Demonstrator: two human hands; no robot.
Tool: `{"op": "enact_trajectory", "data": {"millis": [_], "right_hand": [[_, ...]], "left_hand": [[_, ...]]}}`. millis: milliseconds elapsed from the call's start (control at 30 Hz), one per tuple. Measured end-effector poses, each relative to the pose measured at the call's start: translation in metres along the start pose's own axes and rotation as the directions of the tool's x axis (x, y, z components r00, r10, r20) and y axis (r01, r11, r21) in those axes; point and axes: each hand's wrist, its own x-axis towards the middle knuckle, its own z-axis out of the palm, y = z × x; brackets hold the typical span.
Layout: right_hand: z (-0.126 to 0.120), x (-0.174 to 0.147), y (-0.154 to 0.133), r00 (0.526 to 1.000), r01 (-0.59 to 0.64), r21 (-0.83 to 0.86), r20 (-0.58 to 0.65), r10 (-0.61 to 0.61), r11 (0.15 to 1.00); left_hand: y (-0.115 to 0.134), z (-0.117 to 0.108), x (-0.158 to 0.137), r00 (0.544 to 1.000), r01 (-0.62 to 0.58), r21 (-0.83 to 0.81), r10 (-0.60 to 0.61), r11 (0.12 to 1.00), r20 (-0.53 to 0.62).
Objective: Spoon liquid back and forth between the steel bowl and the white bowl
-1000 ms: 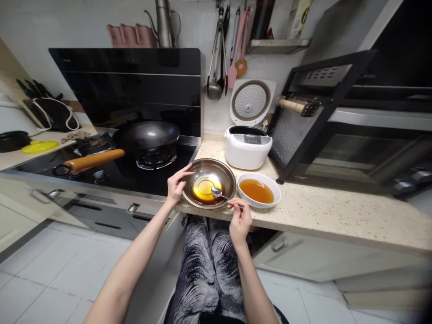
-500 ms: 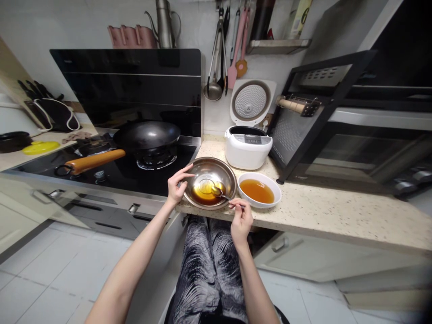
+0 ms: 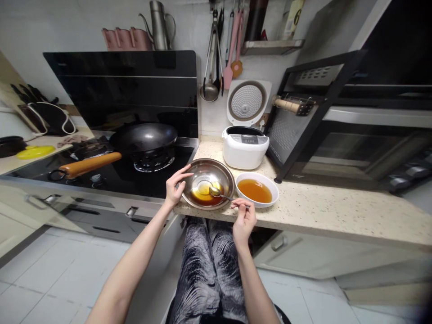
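Head view: right hand [image 3: 244, 220] pinching the silvery metal spoon [image 3: 216, 192], left hand [image 3: 174, 187] loosely spread at the round steel bowl [image 3: 218, 170], stir gently.

Left hand [image 3: 174, 188] touches a metal bowl [image 3: 225, 173]; right hand [image 3: 244, 220] holds a spoon [image 3: 215, 191] (perhaps touching the amber liquid [image 3: 200, 196]).

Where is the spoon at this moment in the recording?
In the head view, the spoon is just below centre, held in the right hand, its head inside the steel bowl, left of the white bowl.
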Motion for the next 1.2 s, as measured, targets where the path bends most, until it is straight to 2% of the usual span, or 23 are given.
{"op": "enact_trajectory", "data": {"millis": [567, 833, 967, 1100, 1200], "right_hand": [[-0.010, 0.015, -0.017, 0.989, 0.078, -0.037, -0.124, -0.082, 0.996], [-0.020, 0.031, -0.025, 0.959, 0.120, -0.039, -0.256, -0.126, 0.992], [-0.027, 0.035, -0.025, 0.940, 0.156, -0.121, -0.288, -0.185, 0.980], [-0.034, 0.034, -0.018, 0.924, 0.227, -0.225, -0.258, -0.282, 0.948], [-0.039, 0.034, -0.011, 0.913, 0.318, -0.300, -0.158, -0.375, 0.899]], "left_hand": [[-0.001, -0.001, 0.001, 0.999, 0.019, -0.014, -0.019, 1.000, 0.043], [-0.001, -0.001, 0.001, 0.999, 0.012, -0.027, -0.011, 1.000, 0.040], [-0.002, -0.001, 0.001, 0.999, 0.027, -0.022, -0.026, 0.999, 0.043], [-0.001, -0.001, 0.001, 0.999, 0.026, -0.015, -0.025, 1.000, 0.043], [-0.001, -0.001, 0.001, 0.999, 0.024, -0.009, -0.024, 1.000, 0.041]]}}
